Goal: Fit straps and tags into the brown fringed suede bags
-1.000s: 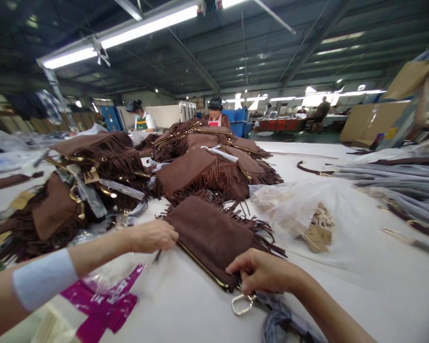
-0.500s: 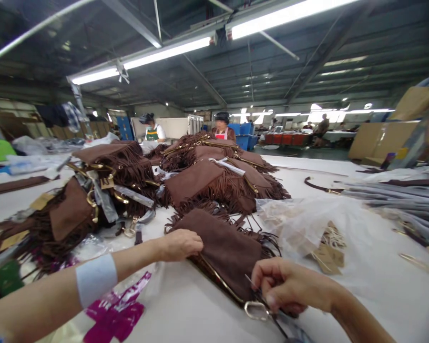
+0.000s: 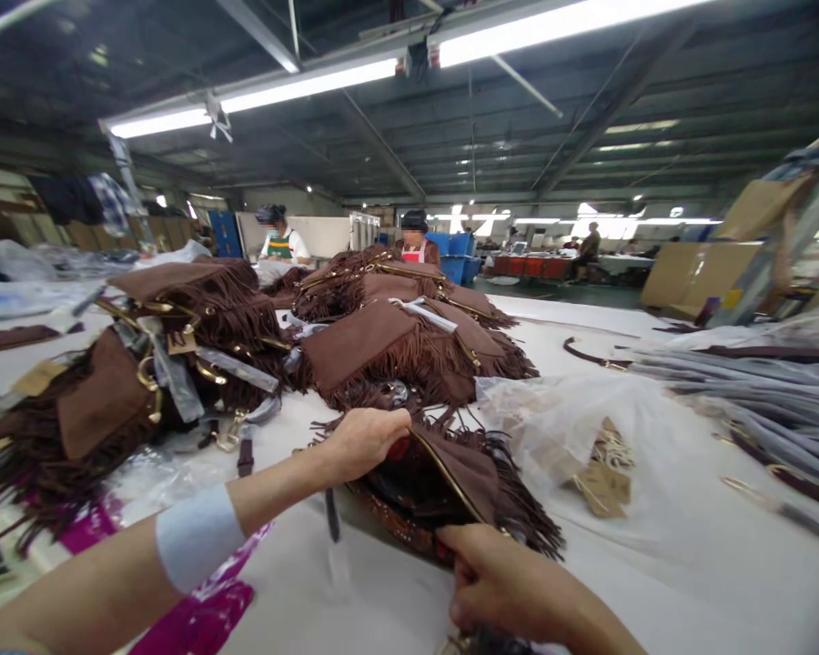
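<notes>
A brown fringed bag lies on the white table, its gold-edged mouth spread apart and a dark inside showing. My left hand pinches the upper edge of that mouth near its left end. At the lower right, my right hand is closed on the near edge of the opening, with its index finger along the rim. Some metal hardware shows beneath the right hand, partly hidden. Just behind the bag rises a heap of similar brown fringed bags.
Another bag pile stands at left, with magenta plastic in front. Right of the bag lie a clear plastic bag, brown paper tags and wrapped straps. Two people work beyond the heap.
The bag's mouth has been spread apart. My left hand has moved right and up with its upper edge; my right hand has shifted left and down, from the metal ring to the rim.
</notes>
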{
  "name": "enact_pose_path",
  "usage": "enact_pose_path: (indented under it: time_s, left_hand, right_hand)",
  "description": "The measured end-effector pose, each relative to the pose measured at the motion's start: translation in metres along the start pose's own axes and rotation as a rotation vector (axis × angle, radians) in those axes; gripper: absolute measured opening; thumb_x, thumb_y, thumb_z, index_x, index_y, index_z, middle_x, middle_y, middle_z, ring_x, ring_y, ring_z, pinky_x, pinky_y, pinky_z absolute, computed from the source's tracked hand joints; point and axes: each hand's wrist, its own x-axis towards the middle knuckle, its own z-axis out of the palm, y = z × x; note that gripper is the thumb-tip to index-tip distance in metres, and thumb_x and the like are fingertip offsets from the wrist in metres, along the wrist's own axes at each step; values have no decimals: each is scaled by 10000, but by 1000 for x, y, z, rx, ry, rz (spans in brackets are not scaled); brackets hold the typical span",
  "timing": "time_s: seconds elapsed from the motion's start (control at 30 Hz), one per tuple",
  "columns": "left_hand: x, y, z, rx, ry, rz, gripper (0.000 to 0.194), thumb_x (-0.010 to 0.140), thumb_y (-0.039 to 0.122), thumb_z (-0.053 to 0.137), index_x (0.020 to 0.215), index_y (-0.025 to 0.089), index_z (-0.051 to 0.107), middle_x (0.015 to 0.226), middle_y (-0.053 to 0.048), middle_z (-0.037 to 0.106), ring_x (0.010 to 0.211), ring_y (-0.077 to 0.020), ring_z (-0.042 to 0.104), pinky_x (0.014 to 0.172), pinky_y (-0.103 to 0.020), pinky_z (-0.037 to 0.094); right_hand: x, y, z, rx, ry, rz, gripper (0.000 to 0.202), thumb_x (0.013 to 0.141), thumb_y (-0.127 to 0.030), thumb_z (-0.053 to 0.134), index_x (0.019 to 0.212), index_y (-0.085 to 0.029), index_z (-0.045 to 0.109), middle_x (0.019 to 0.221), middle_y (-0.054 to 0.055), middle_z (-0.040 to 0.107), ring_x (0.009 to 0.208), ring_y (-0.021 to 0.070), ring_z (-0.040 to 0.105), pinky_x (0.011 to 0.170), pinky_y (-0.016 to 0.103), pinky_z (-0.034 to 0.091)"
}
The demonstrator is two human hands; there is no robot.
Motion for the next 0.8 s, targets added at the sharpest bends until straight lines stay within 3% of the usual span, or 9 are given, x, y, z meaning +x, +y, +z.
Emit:
enact_pose_path:
  time_s: [0.07,0.13,0.23,0.33,0.5,0.6,0.7,0.8]
  left_hand:
    - [-1,-3,6,4,-10,-21,191,988,241,408,882,216,565,821,-2,671,785,-182,626,640,-237,373]
    - [-4,-5,11,0,-15,-23,179,979,213,418,881,213,568,826,-2,670,789,-179,621,647,-241,376]
    - [-10,-6,16,57,17,46,174,961,157,426,868,193,568,848,-17,652,807,-179,594,679,-260,387]
    - [-16,-3,15,141,80,160,174,955,137,431,856,179,567,875,-38,624,816,-190,553,707,-295,395]
    - [-28,19,11,211,171,331,173,983,185,411,909,165,566,897,-62,602,790,-201,528,700,-324,419]
    - [-30,41,21,130,87,461,179,978,174,408,892,159,565,888,-63,613,780,-197,557,696,-316,462]
    - [-19,55,43,-18,-62,360,139,912,115,475,988,132,589,1026,-94,650,899,-211,610,792,-314,508]
    - [3,56,67,-209,-129,203,365,866,114,524,1231,114,545,1237,-124,622,1105,-252,589,984,-361,461]
  right_hand:
    - [1,8,-3,-70,8,74,204,568,-75,642,748,-170,637,602,-56,579,519,93,498,412,177,257]
    - [1,12,-5,-18,-4,116,219,583,-70,626,781,-164,631,584,-61,568,473,81,469,388,176,256]
    - [5,14,-5,208,-48,89,512,597,-55,593,1097,-165,580,582,-96,563,410,65,418,345,163,264]
    - [9,13,-7,355,2,37,756,614,-44,561,1338,-159,373,572,-125,553,376,57,359,316,154,232]
    - [7,12,-14,379,39,70,677,655,-65,536,1302,-138,350,558,-126,544,340,43,301,293,157,196]
    - [7,14,-15,368,31,65,662,637,-54,544,1270,-144,369,535,-138,520,336,41,288,288,153,184]
    - [7,16,-15,353,46,62,718,639,-44,541,1318,-142,332,522,-146,499,346,47,300,286,145,197]
    - [7,17,-16,341,74,68,870,663,-44,546,1440,-117,163,546,-139,515,368,56,335,297,141,223]
